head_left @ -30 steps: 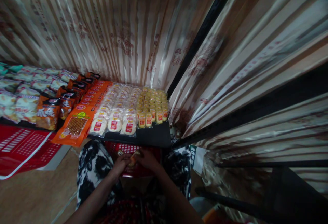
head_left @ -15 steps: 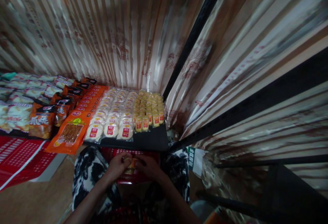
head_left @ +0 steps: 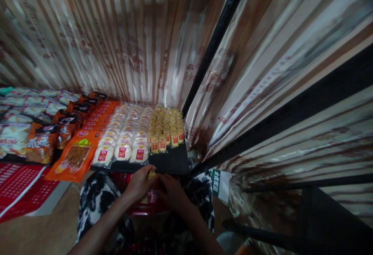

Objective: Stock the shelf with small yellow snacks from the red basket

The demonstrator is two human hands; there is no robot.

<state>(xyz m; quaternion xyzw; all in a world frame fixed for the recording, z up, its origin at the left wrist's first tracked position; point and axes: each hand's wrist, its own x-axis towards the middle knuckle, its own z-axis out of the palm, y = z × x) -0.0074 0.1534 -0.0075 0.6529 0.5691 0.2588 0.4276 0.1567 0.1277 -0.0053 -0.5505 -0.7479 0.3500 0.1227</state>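
Above my lap, my left hand (head_left: 142, 182) pinches a small yellow wrapped snack (head_left: 151, 175) between thumb and fingers. My right hand (head_left: 170, 189) meets it from the right with fingers curled inward; what its fingertips hold is hidden in shadow. Below both hands, a red plastic basket (head_left: 151, 209) sits between my knees, with another yellow packet (head_left: 145, 199) partly visible inside. Just ahead on the black shelf (head_left: 173, 163) stand rows of similar yellow wrapped snacks (head_left: 162, 143), beside rows of round white wrapped cakes (head_left: 122, 152).
Orange snack bags (head_left: 76, 156) and darker orange-brown bags (head_left: 42, 142) line the shelf leftward, with white bags (head_left: 13, 138) beyond. A red crate (head_left: 27, 185) stands lower left. Black metal bars (head_left: 217, 45) and striped plastic sheeting (head_left: 140, 33) enclose the back and right.
Both hands have risen from over the basket toward the shelf's front edge, with the yellow snack in my left hand. The view has shifted slightly.
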